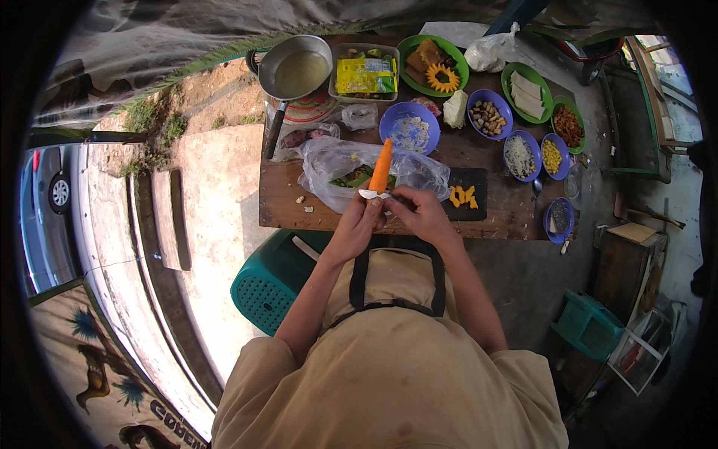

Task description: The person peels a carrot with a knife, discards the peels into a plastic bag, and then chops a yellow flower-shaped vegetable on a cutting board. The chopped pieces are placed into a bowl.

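Observation:
A peeled carrot (381, 168) points up and away from me, its lower end in the fingers of my left hand (357, 219). Across its base lies a short metal blade (372, 194), apparently a small knife's. My right hand (422, 212) closes around the blade's right end; the handle is hidden by my fingers. Beneath the carrot spreads a clear plastic bag (325, 168) with green leafy scraps in it. To the right, a black cutting board (468, 212) carries several cut orange pieces (463, 196).
On the wooden table (280, 207) stand a saucepan (294, 67), a plastic container (364, 96), a green bowl (408, 84) with a scalloped orange ring, and several purple bowls (386, 126) of chopped food. A green plastic stool (263, 292) is by my left side.

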`<state>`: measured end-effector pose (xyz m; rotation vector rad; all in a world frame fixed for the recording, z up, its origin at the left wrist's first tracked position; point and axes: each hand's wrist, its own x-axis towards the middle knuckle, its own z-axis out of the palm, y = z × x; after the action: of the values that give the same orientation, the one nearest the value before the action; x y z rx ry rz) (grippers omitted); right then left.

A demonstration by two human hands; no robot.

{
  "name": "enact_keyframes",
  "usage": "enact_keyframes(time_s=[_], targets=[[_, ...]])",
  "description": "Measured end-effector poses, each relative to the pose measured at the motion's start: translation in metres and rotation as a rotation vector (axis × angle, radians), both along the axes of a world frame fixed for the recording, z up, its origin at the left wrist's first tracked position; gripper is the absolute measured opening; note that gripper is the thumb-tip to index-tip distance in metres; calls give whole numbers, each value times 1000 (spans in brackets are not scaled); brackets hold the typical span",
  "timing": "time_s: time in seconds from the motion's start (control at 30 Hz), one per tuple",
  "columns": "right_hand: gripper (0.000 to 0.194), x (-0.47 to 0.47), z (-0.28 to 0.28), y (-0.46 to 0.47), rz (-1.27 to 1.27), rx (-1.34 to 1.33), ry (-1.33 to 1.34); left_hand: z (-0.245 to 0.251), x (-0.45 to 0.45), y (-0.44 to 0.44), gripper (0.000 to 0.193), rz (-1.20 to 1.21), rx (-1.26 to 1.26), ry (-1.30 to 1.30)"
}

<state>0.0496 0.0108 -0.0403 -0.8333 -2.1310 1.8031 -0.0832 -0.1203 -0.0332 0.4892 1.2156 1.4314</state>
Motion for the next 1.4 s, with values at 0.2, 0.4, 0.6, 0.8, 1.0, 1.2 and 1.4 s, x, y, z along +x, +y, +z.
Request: enact_keyframes(time_s=[0.2, 0.4, 0.6, 0.8, 1.0, 1.2, 1.4], targets=[[24, -1, 7, -2, -35, 69, -4, -3, -1, 0, 46, 41, -23, 65], [33, 1, 22, -8, -56, 107, 93, 2, -8, -4, 64, -27, -146, 58], [32, 0, 10, -7, -24, 140, 167, 4, -10, -3, 69, -90, -150, 120], [35, 10, 1, -4, -102, -814, 150, 1, -12, -3, 52, -1, -65, 6], [40, 8, -13, -4, -105, -639, -68, -3, -26, -10, 53, 74, -182, -106], [40, 0, -22, -2, -62, -360, -92, 1, -24, -8, 53, 38, -172, -49], [39, -4, 2, 7, -12, -190, -77, -3, -29, -5, 57, 46, -197, -108]])
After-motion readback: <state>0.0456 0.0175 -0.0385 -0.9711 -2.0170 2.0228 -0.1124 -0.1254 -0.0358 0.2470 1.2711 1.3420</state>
